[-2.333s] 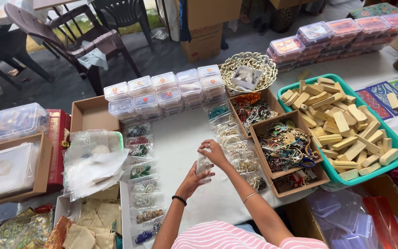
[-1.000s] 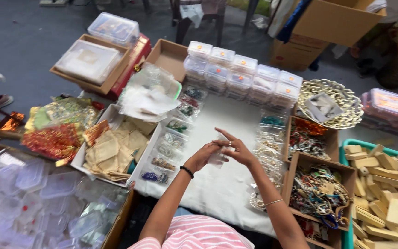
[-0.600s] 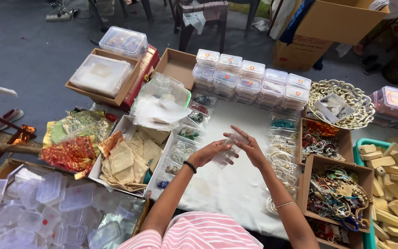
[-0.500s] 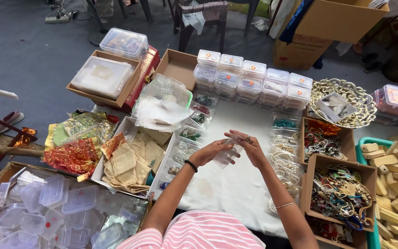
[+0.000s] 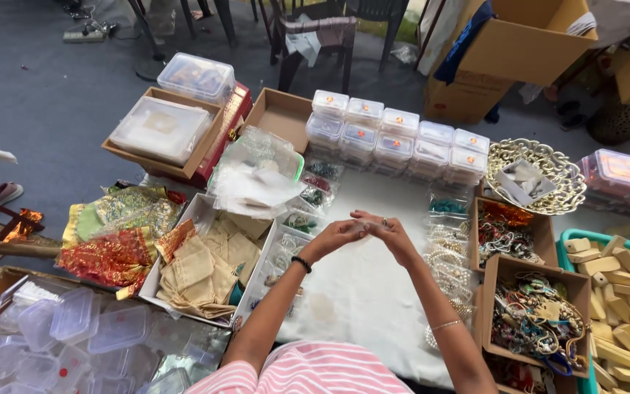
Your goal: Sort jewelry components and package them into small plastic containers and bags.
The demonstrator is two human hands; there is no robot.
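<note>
Surface: I see a white-covered table (image 5: 373,292), centre frame.
Upper centre: row of clear lidded boxes (image 5: 402,138).
Right: cardboard trays of jewellery (image 5: 534,314).
Left: tray of beige pouches (image 5: 205,266).

A grey floor (image 5: 52,95) filled the upper left of the frame under soft, even daylight. Dark chairs (image 5: 315,29) stood at the top centre, a cloth draped over one. A large cardboard box (image 5: 526,51) sat open at the upper right. The worktop (image 5: 373,292), white-covered, ran across the lower middle.
</note>
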